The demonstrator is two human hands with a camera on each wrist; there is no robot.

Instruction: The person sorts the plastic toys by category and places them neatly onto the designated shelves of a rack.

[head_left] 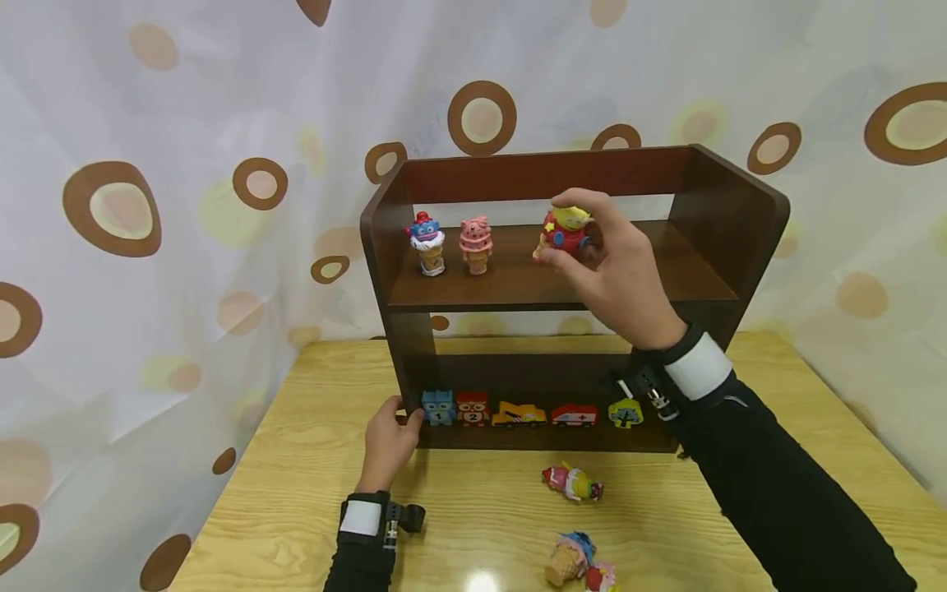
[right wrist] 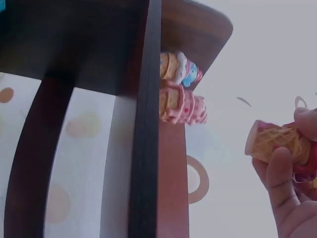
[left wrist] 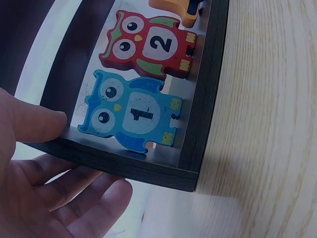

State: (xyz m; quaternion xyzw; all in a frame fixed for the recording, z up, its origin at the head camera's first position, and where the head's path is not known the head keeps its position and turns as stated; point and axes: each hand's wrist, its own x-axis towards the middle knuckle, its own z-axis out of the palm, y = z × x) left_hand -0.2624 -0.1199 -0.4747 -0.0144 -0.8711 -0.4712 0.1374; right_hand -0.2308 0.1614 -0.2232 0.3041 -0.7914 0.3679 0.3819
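Observation:
My right hand (head_left: pixel 625 279) pinches a red and yellow ice-cream-cone figurine (head_left: pixel 565 233) between thumb and fingers, in front of the upper board of a dark brown wooden shelf (head_left: pixel 728 214). In the right wrist view, the figurine's cone (right wrist: pixel 275 141) points left, away from the palm. My left hand (head_left: pixel 388 444) grips the shelf's left side panel low down, its thumb inside and fingers outside. A blue cone figurine (head_left: pixel 429 244) and a pink one (head_left: pixel 477 245) stand upright at the left of the upper board.
On the lower board stand a blue owl (head_left: pixel 438 408), a red owl (head_left: pixel 473 409), a yellow truck (head_left: pixel 519 414), an ambulance (head_left: pixel 574 415) and a tree piece (head_left: pixel 625 413). Several cone figurines, including a pink and yellow one (head_left: pixel 573 483), lie on the wooden table (head_left: pixel 296 493) in front.

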